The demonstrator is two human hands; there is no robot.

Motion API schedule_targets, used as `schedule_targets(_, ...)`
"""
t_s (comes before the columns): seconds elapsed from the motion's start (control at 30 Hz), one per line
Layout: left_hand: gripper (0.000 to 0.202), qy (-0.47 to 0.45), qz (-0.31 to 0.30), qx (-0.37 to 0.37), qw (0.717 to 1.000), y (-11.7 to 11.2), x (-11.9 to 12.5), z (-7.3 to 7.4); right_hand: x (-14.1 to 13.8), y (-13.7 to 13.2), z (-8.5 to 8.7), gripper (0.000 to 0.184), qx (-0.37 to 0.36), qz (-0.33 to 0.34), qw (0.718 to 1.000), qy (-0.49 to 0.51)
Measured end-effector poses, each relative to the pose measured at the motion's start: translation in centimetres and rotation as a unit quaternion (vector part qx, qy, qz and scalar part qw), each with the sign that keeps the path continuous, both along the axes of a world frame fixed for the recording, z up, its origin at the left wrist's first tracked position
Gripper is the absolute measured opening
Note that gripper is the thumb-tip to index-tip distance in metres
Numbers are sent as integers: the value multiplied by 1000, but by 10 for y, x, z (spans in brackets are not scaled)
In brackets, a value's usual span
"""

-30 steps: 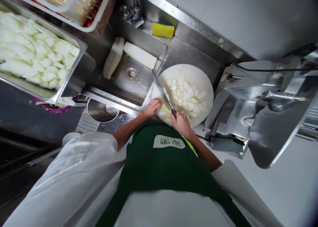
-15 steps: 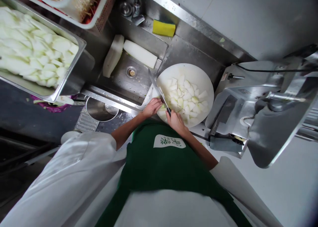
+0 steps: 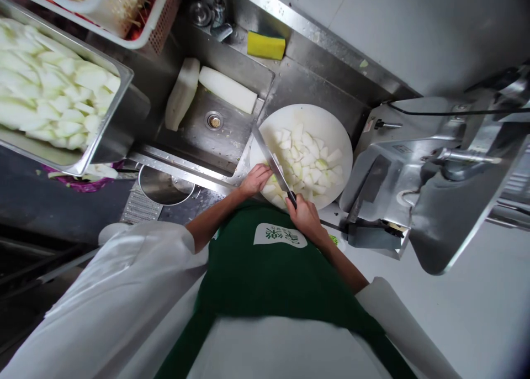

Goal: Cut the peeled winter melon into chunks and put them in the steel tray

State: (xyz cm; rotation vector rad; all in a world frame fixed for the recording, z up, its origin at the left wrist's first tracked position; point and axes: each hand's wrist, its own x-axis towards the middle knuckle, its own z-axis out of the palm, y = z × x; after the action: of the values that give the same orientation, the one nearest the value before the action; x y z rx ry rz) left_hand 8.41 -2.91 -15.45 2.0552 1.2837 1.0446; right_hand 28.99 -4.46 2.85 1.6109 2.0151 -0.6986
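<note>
A round white cutting board lies on the steel counter with several pale melon chunks piled on it. My right hand is closed round the black handle of a long knife, whose blade slants across the board's left side. My left hand is curled over a pale green-edged melon piece at the board's near left edge, just left of the blade.
Two large peeled melon pieces lie in the sink to the left. A steel pan heaped with cut melon stands at far left. A yellow sponge sits behind the sink. A metal slicing machine stands to the right.
The knife rocked back toward me and its blade slid slightly right along the piece. My left hand stayed on the melon piece. The view shifted a little.
</note>
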Motion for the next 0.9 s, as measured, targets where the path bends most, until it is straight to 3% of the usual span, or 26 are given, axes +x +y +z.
schedule_targets(0.23, 33, -4, 13, -9, 1000, 0, 2, -1, -4, 4, 0, 36, -18, -11, 1000, 10)
schedule_targets(0.5, 35, -3, 33, -16, 999, -1, 5, -10, -17, 26, -47, 41, 16, -37, 997, 68)
schedule_targets(0.63, 35, 10, 37, -5, 999, 2, 8, -8, 3, 29, -39, 40, 18, -42, 994, 102)
schedule_targets(0.8, 33, 11, 39, 2, 999, -3, 3, 18, 42, 12, -7, 33, 107, -13, 991, 75)
schedule_targets(0.9, 27, -17, 143, 54, 988, -9, -8, 50, 69, 5, 3, 24, 164, 1, 986, 30)
